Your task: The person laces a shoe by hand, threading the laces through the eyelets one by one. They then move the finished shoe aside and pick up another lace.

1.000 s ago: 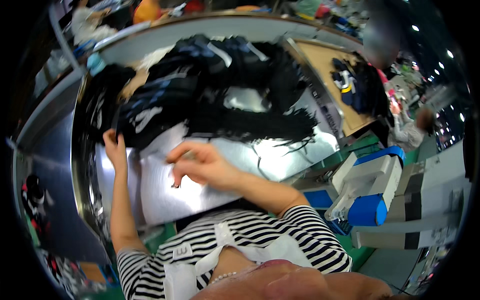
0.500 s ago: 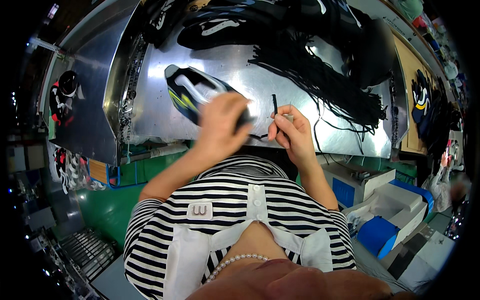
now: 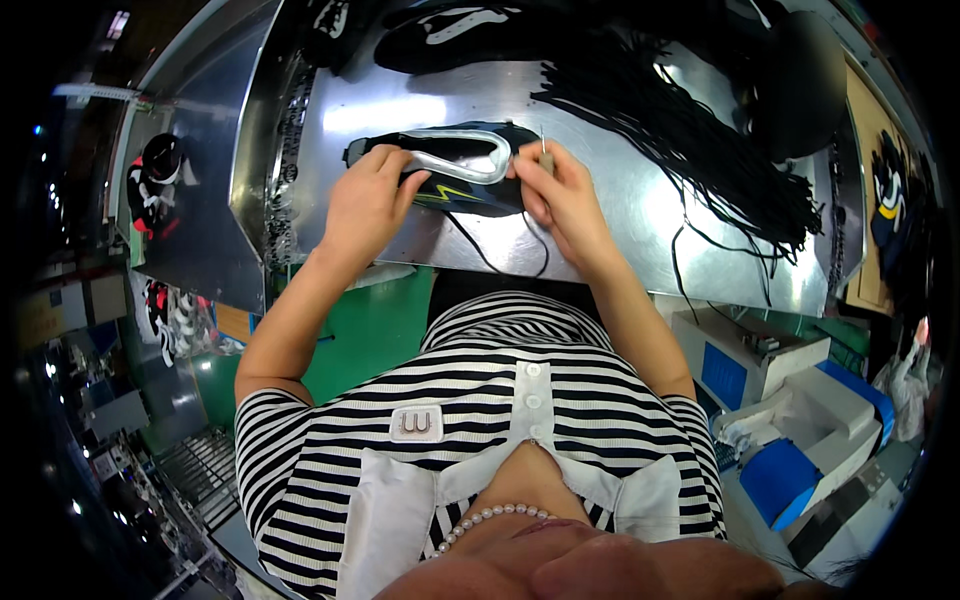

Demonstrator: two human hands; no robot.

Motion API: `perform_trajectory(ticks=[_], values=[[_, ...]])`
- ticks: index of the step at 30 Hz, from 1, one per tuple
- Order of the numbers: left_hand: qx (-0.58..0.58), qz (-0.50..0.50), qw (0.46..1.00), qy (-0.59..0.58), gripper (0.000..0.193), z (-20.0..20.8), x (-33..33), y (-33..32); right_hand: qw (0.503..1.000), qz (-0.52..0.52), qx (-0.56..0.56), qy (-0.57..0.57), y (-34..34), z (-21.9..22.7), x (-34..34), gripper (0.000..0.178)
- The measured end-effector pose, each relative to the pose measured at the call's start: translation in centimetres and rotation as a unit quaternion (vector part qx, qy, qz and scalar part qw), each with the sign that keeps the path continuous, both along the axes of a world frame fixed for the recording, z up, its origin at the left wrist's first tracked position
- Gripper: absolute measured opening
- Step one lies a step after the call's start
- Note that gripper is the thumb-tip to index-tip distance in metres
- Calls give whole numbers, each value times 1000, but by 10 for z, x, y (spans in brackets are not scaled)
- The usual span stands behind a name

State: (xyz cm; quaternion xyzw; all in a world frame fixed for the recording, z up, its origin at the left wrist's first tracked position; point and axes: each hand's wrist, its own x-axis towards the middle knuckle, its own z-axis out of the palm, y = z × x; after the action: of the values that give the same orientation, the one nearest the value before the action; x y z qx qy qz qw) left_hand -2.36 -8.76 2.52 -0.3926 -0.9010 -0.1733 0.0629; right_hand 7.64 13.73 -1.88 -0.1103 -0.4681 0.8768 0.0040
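A black shoe upper point(image 3: 455, 193) with a yellow zigzag and a pale grey lining around its opening lies sideways on the metal bench. My left hand point(image 3: 368, 203) is closed on its left end, thumb along the near side. At the right end, my right hand point(image 3: 566, 200) grips a small awl-like tool point(image 3: 546, 162) whose thin metal tip points away from me. Its fingertips touch the edge of the upper. A black shoelace point(image 3: 497, 272) hangs from the near side in a loop toward my right hand; its end there is hidden.
A thick bundle of black laces point(image 3: 690, 150) spreads over the right of the metal bench point(image 3: 400, 240). More dark shoe uppers point(image 3: 450, 40) lie along the back. A raised metal partition point(image 3: 262, 130) stands at left, and a white and blue machine point(image 3: 790, 430) is at lower right.
The upper has turned from slanting to lying crosswise. My left hand has moved left onto its end, and my right hand has come up against its right end. The lace now forms a loop.
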Motion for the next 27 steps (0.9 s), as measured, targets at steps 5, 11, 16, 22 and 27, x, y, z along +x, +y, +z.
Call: perform_trajectory(ticks=[5,11,16,22,27], values=[[-5,55,923,-382,55,-10,-38,1,997,-30,48,-52,-16,-22,-36,14],[277,33,561,-779,40,-58,-37,58,993,-101,45,-43,-26,-31,-31,15],[412,-17,435,-800,46,-34,-16,60,990,-124,68,16,-20,17,-9,11],[438,33,587,-681,44,-21,18,71,989,-107,106,14,-18,13,-2,10],[441,17,634,-635,39,-29,21,66,986,-83,143,1,-13,16,1,9]])
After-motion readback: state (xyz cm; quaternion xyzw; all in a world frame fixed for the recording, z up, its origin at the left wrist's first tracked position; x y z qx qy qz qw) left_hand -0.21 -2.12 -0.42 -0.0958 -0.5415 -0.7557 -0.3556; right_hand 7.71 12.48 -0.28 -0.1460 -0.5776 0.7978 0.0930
